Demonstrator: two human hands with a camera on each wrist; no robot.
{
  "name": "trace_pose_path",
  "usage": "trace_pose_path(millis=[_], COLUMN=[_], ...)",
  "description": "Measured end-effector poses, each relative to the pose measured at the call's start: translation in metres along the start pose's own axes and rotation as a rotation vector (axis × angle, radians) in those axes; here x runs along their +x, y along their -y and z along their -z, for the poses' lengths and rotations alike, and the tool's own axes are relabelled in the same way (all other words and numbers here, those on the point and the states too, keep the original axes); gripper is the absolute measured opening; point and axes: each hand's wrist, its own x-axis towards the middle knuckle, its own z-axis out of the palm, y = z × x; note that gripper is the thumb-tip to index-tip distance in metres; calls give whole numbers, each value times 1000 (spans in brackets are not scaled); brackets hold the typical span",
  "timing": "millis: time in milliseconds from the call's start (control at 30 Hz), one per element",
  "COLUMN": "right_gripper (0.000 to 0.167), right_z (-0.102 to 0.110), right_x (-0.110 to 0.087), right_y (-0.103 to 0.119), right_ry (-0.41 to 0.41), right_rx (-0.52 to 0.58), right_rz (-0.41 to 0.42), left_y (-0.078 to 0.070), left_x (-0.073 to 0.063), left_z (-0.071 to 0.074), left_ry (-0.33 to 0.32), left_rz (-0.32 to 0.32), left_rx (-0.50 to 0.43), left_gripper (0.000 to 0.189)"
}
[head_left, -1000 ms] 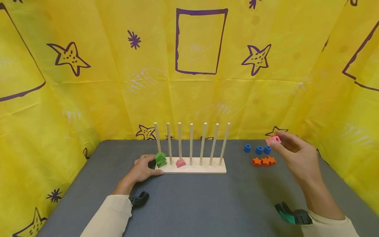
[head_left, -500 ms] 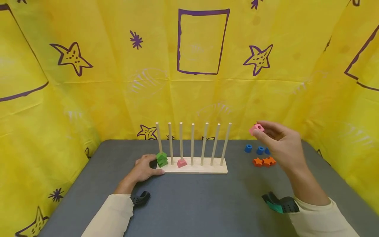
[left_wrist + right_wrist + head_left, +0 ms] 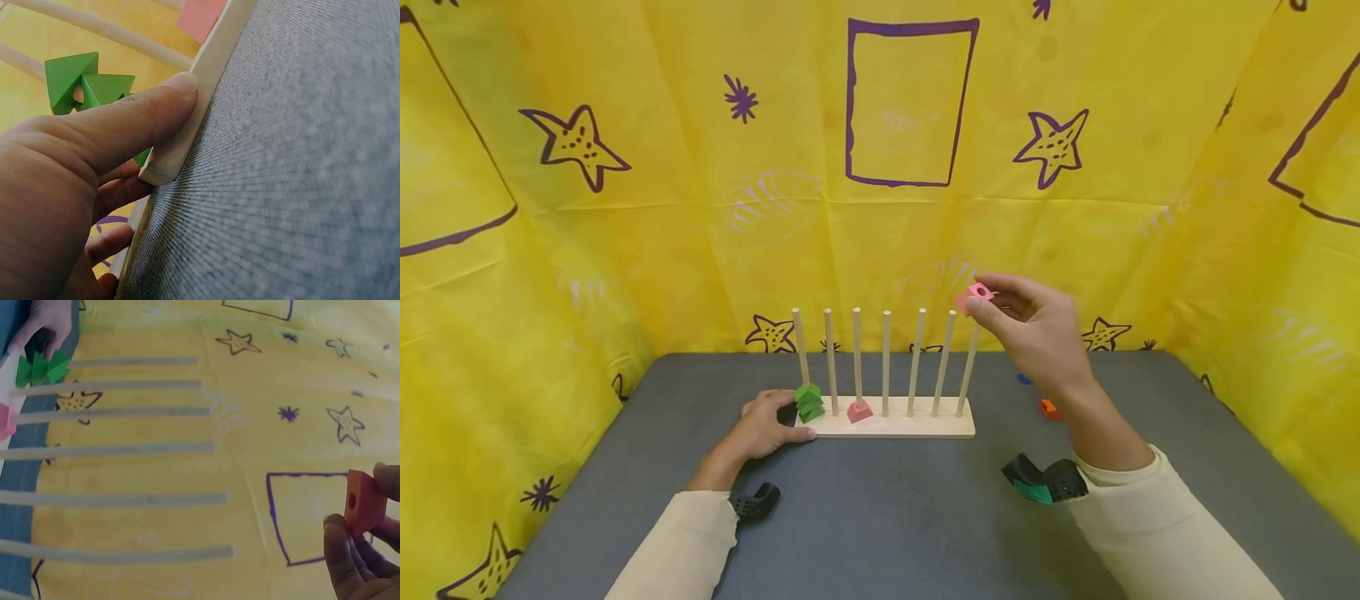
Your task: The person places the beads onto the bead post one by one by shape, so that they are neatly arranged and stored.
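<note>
One pink block [image 3: 370, 503], pinched in the right hand [image 3: 1047, 335], is up near the tops of the peg board's [image 3: 887, 427] rightmost pegs [image 3: 967, 371], hole roughly along them. Left hand [image 3: 766, 427] grips the peg board's left end. Versus earlier frame: block and right hand nearer the peg board.

No readable text, no labels, no numbers

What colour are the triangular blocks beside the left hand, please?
The triangular blocks are green, clearest in the left wrist view.
</note>
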Motion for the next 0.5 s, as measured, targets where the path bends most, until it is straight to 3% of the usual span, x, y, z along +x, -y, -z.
trace_pose_path(millis=[300,500], right_gripper=[27,28], right_z=[-31,-53], right_x=[20,32], right_y=[6,8], right_ry=[36,75], right_rx=[26,12], right_rz=[79,58], left_y=[-2,0], left_x=[1,1], left_z=[0,-1], left_ry=[8,8], left_rz=[19,6], left_rx=[-6,3], left_gripper=[81,80])
